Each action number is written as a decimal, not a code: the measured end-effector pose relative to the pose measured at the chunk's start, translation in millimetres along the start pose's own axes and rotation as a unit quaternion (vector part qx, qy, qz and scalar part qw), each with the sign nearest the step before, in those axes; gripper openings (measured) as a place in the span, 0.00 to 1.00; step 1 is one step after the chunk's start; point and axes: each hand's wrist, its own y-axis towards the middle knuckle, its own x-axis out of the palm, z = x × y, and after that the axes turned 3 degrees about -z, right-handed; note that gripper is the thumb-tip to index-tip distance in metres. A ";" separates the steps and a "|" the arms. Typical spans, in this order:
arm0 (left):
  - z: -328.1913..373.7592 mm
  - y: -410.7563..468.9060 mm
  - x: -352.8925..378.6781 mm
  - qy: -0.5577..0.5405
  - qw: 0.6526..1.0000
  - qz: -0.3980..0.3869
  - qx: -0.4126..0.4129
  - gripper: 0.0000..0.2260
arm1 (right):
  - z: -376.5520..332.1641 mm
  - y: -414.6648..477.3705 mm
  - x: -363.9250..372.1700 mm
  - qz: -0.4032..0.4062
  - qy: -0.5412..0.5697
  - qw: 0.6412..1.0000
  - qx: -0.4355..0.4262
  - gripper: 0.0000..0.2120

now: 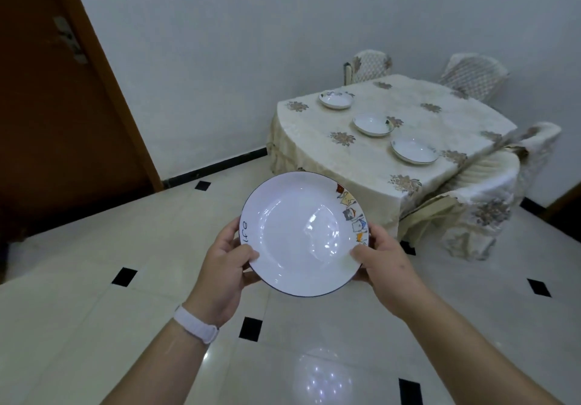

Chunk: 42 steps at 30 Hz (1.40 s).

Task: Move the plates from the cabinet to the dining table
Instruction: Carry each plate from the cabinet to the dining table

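Both our left hand (224,258) and right hand (382,255) are pinching the glossy, breakable plate (303,235) at opposite rims, fingers pressed underneath.

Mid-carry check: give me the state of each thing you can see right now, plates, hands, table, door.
Carried plate: empty, held over the floor.
Left hand: gripping its left rim.
Right hand: gripping its right rim.
Three table plates: empty, upright, apart.
Dining table: cloth-covered.
Door: cannot tell.
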 end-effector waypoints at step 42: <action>73.9 479.8 64.9 0.056 0.997 0.029 -0.045 0.26 | -98.1 469.3 -46.1 0.008 0.003 0.999 0.034 0.20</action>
